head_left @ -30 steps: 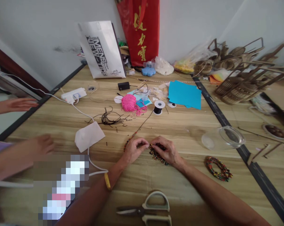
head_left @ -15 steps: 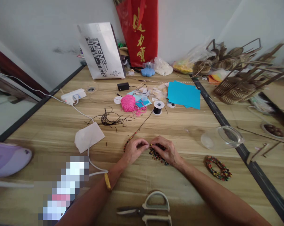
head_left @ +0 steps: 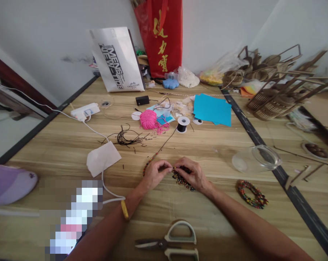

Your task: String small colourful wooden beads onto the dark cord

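Observation:
My left hand (head_left: 156, 172) is closed in a pinch, thumb and forefinger together, at a black cord strung with small coloured beads (head_left: 151, 161). That cord runs up to a white spool of black cord (head_left: 182, 125). Opposite it, the fingertips of my right hand (head_left: 193, 176) pinch a tiny yellowish bead (head_left: 174, 168), nearly touching the left fingertips. Beneath the right hand lies a cluster of small dark multicoloured beads (head_left: 181, 180), partly covered by the palm. The cord inside the left fingers is hidden.
Scissors (head_left: 180, 239) lie near the front edge. A coiled beaded strand (head_left: 252, 194) and a clear plastic jar (head_left: 256, 159) are at right. Cut black cords (head_left: 128, 137), pink yarn (head_left: 148, 119) and blue sheets (head_left: 213, 110) lie farther back. A white cable (head_left: 103, 181) runs at left.
Hardly anything differs. Both hands stay pinched together at the same spot, with only a slight shift of the fingertips around the bead.

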A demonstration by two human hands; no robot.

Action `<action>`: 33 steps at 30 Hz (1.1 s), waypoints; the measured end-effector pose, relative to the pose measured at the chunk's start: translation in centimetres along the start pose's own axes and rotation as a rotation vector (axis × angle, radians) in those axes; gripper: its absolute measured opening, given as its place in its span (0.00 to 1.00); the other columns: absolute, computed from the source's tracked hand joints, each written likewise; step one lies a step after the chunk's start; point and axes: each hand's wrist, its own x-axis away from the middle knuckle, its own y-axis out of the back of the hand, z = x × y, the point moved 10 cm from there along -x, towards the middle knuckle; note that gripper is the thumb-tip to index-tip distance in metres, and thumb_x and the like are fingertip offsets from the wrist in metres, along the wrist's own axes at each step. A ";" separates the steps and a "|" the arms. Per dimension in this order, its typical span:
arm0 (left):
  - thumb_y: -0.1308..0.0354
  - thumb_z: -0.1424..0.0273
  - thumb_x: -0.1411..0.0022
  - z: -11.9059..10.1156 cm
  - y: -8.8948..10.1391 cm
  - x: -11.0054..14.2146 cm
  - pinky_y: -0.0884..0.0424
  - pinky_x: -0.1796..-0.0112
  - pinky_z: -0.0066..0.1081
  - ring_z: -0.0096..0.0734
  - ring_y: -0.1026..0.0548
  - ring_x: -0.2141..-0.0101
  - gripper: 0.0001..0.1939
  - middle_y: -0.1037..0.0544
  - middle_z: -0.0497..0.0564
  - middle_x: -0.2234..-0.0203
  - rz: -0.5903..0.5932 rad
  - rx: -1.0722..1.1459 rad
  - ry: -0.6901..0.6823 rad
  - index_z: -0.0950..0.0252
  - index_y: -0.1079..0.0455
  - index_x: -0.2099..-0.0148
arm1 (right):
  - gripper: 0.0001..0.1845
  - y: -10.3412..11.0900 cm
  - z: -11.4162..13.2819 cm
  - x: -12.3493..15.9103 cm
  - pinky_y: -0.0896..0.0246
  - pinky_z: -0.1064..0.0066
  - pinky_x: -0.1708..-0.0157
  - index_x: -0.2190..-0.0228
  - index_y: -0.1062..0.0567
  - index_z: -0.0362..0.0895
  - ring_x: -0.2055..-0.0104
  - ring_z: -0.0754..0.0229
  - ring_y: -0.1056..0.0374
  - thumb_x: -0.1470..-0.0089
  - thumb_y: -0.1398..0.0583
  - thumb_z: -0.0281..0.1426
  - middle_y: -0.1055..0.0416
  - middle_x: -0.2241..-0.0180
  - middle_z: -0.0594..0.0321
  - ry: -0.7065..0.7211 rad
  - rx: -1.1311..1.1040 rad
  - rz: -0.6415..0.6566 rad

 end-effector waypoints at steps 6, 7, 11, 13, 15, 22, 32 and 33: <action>0.43 0.69 0.44 0.0 -0.1 0.0 0.33 0.67 0.26 0.29 0.28 0.70 0.07 0.24 0.50 0.74 0.005 -0.018 0.003 0.67 0.27 0.69 | 0.06 -0.2 -0.1 0.1 0.36 0.68 0.66 0.67 0.26 0.43 0.67 0.60 0.32 0.41 0.42 0.32 0.27 0.70 0.59 0.010 0.011 0.015; 0.43 0.69 0.44 0.0 -0.1 0.0 0.34 0.67 0.26 0.29 0.28 0.71 0.07 0.24 0.49 0.74 0.005 -0.017 0.005 0.67 0.27 0.69 | 0.06 -0.2 -0.2 0.1 0.36 0.68 0.66 0.67 0.26 0.43 0.67 0.60 0.32 0.41 0.43 0.32 0.27 0.70 0.59 0.009 0.011 0.019; 0.43 0.70 0.44 -0.1 -0.2 0.1 0.34 0.66 0.26 0.29 0.28 0.71 0.06 0.24 0.49 0.75 0.008 -0.003 0.006 0.67 0.27 0.69 | 0.05 -0.3 -0.1 0.1 0.36 0.69 0.66 0.67 0.26 0.43 0.67 0.60 0.32 0.42 0.42 0.31 0.27 0.70 0.59 0.011 0.003 0.028; 0.43 0.70 0.44 -0.1 -0.2 0.1 0.34 0.66 0.26 0.29 0.27 0.70 0.06 0.23 0.50 0.74 0.012 0.001 0.006 0.67 0.27 0.69 | 0.04 -0.3 -0.1 0.1 0.36 0.69 0.67 0.67 0.26 0.44 0.67 0.61 0.32 0.42 0.42 0.31 0.27 0.70 0.59 0.015 -0.004 0.026; 0.42 0.70 0.44 -0.1 -0.2 0.1 0.34 0.66 0.26 0.29 0.27 0.70 0.06 0.23 0.50 0.74 0.010 -0.004 0.008 0.67 0.27 0.69 | 0.04 -0.4 0.0 0.1 0.36 0.69 0.66 0.67 0.26 0.44 0.67 0.60 0.31 0.42 0.41 0.30 0.27 0.70 0.59 0.016 -0.010 0.025; 0.42 0.71 0.45 -0.1 -0.1 0.2 0.34 0.67 0.26 0.29 0.28 0.71 0.05 0.24 0.49 0.75 0.000 -0.018 0.013 0.67 0.27 0.69 | 0.05 -0.6 0.1 0.2 0.35 0.68 0.65 0.66 0.26 0.44 0.66 0.60 0.31 0.42 0.42 0.30 0.26 0.69 0.58 0.026 -0.010 0.044; 0.43 0.70 0.45 -0.3 -0.1 0.2 0.35 0.67 0.26 0.29 0.28 0.71 0.05 0.24 0.48 0.75 0.001 -0.016 0.017 0.67 0.28 0.70 | 0.06 -0.4 0.2 0.3 0.34 0.66 0.64 0.63 0.25 0.45 0.64 0.58 0.30 0.41 0.43 0.31 0.26 0.67 0.57 0.041 -0.008 0.038; 0.42 0.70 0.45 -0.3 -0.1 0.2 0.35 0.67 0.26 0.29 0.28 0.71 0.05 0.24 0.48 0.75 0.002 -0.016 0.017 0.66 0.28 0.70 | 0.07 -0.4 0.2 0.2 0.34 0.66 0.63 0.63 0.25 0.45 0.64 0.58 0.30 0.41 0.43 0.31 0.26 0.67 0.56 0.035 -0.002 0.043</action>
